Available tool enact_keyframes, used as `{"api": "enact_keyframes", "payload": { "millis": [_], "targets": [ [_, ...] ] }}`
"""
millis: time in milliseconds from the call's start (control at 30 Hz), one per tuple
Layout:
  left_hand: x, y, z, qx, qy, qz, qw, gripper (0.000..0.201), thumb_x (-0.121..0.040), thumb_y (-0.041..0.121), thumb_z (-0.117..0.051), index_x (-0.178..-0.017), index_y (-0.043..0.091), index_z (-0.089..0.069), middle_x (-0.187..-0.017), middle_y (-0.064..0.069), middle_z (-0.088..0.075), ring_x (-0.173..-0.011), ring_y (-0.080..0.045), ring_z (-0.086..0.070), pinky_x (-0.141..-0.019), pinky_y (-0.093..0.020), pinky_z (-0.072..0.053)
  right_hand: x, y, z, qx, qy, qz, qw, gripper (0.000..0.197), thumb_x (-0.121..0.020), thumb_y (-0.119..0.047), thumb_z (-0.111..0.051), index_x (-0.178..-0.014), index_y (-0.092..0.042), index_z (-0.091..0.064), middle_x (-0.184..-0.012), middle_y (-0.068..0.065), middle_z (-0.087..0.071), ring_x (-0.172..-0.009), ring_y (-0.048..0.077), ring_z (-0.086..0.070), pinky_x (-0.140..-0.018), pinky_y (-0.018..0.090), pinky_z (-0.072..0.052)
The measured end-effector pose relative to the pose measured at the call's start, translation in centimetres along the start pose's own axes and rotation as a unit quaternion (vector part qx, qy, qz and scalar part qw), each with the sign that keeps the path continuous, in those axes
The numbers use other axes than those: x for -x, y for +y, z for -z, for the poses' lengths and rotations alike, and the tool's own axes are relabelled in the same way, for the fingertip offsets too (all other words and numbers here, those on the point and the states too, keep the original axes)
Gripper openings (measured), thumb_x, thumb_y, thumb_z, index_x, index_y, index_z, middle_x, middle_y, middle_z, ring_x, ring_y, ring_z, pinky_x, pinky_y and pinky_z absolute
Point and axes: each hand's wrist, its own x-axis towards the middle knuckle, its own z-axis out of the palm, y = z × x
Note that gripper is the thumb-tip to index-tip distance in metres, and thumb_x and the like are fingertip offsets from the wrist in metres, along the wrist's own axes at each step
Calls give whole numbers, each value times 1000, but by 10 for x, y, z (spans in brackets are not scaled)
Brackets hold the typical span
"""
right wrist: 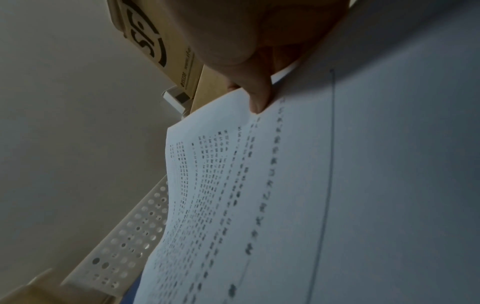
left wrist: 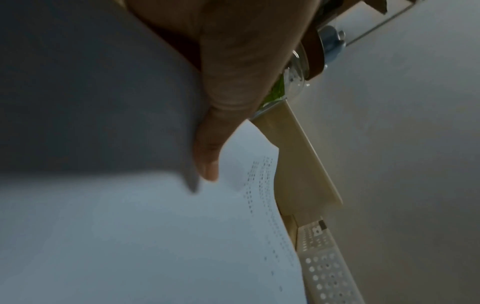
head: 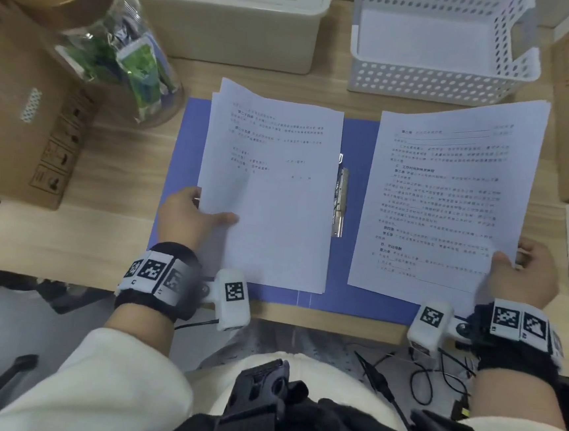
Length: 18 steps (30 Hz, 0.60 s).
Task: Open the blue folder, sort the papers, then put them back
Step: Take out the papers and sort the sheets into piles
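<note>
Folder (head: 185,158) lies open and flat on the desk (head: 109,241) beneath both hands. Left hand (head: 186,217) pinches a stack (head: 271,193) by its near-left edge, thumb on top. Right hand (head: 526,270) pinches a densely printed sheet (head: 449,202) at its near-right corner. Beyond the right hand stands a basket (head: 436,80); beyond the left, a jar (head: 118,49).
</note>
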Motion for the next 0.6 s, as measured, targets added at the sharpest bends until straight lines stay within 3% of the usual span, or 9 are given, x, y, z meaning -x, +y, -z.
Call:
{"api": "enact_keyframes", "payload": {
  "millis": [67,133,233,333,433,533,600],
  "targets": [
    [-2,-3,5,18,1,-6,1000,40,-58,23,-84,-91,18,-61,-65,1,-55,-72,-19,-53,-70,-27,-40,1,1,-1,-5,5,-7,1000,31,-86,-4,-51,-116,-8,-59,-114,19,-64,-94,30,-59,-78,25,-38],
    [-6,-6,6,22,5,-13,1000,40,-62,22,-83,-94,18,-60,-62,1,-51,-72,-20,-50,-71,-26,-38,2,4,-2,-5,4,-8,1000,31,-86,-5,-52,-116,-9,-59,-114,19,-64,-88,21,-54,-79,25,-39],
    [-8,-11,8,11,15,-33,999,37,-69,21,-77,-102,11,-62,-75,-8,-57,-74,-23,-52,-71,-25,-37,2,8,-5,-8,6,-10,1000,32,-86,-6,-53,-117,-11,-59,-113,18,-65,-87,21,-53,-81,28,-41],
    [-7,-14,8,24,31,-46,998,33,-75,20,-73,-103,9,-60,-77,-9,-59,-75,-23,-52,-72,-25,-37,2,12,-6,-14,9,-14,1000,31,-86,-6,-54,-116,-12,-59,-112,18,-65,-89,24,-57,-87,36,-47],
    [-6,-17,10,49,55,-50,996,22,-78,19,-69,-95,12,-57,-83,-9,-62,-79,-22,-54,-74,-26,-37,3,14,-6,-19,11,-18,1000,30,-86,-6,-55,-115,-13,-60,-110,17,-65,-92,28,-60,-89,39,-49],
    [-4,-16,21,65,93,-86,990,11,-82,17,-64,-84,14,-54,-99,-6,-65,-90,-20,-58,-78,-23,-37,4,13,-3,-37,16,-23,999,31,-87,-4,-53,-116,-10,-59,-99,9,-60,-88,23,-56,-86,33,-46],
    [-3,-9,32,89,125,-114,982,3,-85,13,-60,-86,12,-57,-93,-3,-62,-82,-16,-55,-73,-21,-36,2,15,0,-68,28,-32,997,33,-86,-2,-50,-118,-8,-58,-97,5,-56,-87,18,-53,-82,29,-44]
  ]
}}
